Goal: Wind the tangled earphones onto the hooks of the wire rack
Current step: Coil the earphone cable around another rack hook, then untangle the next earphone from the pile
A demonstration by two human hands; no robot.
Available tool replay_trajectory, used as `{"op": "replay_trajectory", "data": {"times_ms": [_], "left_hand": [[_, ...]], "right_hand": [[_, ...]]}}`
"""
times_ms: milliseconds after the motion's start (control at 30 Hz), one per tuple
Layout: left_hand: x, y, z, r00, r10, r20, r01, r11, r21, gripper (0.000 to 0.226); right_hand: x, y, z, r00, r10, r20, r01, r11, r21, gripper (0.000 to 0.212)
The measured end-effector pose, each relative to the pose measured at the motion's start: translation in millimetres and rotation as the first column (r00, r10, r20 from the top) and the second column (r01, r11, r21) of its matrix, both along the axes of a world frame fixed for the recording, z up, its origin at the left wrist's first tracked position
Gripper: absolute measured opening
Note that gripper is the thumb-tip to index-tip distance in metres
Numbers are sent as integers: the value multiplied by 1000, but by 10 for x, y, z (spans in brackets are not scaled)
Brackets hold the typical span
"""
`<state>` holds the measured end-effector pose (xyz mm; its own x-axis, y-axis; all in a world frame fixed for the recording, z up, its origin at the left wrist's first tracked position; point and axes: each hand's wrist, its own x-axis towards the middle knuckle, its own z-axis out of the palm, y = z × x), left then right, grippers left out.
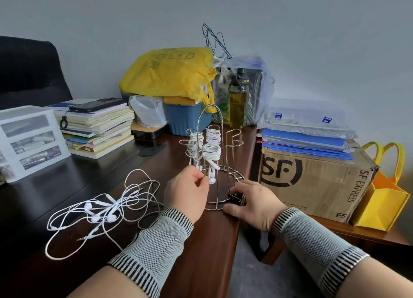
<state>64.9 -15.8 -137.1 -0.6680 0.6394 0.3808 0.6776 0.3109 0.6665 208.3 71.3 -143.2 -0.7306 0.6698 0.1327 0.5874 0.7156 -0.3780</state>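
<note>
At frame centre an earbud (211,179) is pinched by the left hand (186,191) while the rack (210,161) base is steadied by the right hand (252,200), fingers resting uncurled; the limp, light, snag-prone cord seems best taken near its ends.

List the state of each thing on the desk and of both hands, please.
Left hand: pinches an earbud hanging from the rack.
Right hand: rests on the rack base, fingers relaxed.
Wire rack: upright, three hooks wound, others bare.
Loose earphones: tangled, lying on the desk.
Bottle: upright, capped.
</note>
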Motion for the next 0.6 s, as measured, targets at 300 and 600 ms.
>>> {"op": "replay_trajectory", "data": {"times_ms": [300,600], "left_hand": [[-124,-6,-32,993,4,-119,-24,986,-167,17],[-77,-34,-12,927,-109,-359,-89,866,-493,31]], "right_hand": [[-204,-81,143,983,-88,161,57,981,186,46],[-350,-267,116,978,-56,202,-8,953,303,40]]}}
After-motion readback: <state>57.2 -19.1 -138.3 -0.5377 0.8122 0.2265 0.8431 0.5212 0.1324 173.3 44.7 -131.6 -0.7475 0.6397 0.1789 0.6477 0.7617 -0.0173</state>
